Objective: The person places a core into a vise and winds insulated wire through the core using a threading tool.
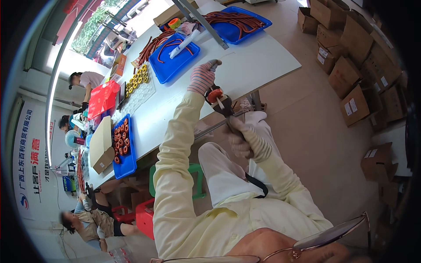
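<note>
My left hand, in a striped glove with dark fingertips, is closed above the table's near edge. What its fingers hold, if anything, is too small to make out. Just below it is an orange-red coil, set against the dark head of a hand tool with a pale pointed piece across it. My right hand, also gloved, wraps round the tool's handle over my lap. Its fingers are partly blurred, and the tool's exact kind cannot be told.
On the white table lie a blue tray of red-brown tubing, a blue tray with a white tube, yellow rings and a blue tray of orange-red coils. Cardboard boxes stand at right. Co-workers are at left.
</note>
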A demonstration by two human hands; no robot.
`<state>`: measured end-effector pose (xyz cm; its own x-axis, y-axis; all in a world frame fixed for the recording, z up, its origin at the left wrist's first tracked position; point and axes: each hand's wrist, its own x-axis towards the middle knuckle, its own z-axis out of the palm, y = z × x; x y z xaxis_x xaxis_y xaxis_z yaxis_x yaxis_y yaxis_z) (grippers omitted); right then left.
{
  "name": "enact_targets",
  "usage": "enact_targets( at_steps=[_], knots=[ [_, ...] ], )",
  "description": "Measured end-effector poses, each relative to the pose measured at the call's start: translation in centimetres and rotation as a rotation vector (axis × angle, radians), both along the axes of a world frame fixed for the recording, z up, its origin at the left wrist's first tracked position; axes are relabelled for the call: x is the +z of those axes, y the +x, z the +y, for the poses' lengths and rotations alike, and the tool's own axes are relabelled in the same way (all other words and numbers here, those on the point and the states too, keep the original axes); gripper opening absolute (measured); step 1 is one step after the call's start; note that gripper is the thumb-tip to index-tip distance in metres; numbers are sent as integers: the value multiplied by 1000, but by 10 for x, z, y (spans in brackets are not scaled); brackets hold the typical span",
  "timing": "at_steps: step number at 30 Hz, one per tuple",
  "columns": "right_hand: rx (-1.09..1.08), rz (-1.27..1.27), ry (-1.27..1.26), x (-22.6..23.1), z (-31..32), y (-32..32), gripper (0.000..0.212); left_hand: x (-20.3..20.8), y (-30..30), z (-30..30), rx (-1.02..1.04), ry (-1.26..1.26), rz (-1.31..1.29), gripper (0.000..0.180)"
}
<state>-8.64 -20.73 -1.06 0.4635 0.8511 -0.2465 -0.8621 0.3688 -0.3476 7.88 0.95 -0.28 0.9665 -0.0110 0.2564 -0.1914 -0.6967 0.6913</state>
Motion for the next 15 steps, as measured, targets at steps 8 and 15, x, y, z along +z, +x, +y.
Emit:
enact_targets(
  at_steps=[8,15],
  knots=[
    [73,199,867,-55,28,-16,43,17,-23,-2,5,653,10,44],
    [26,246,494,-64,-30,-88,45,23,-116,-3,-472,1362,-548,52]
  ],
)
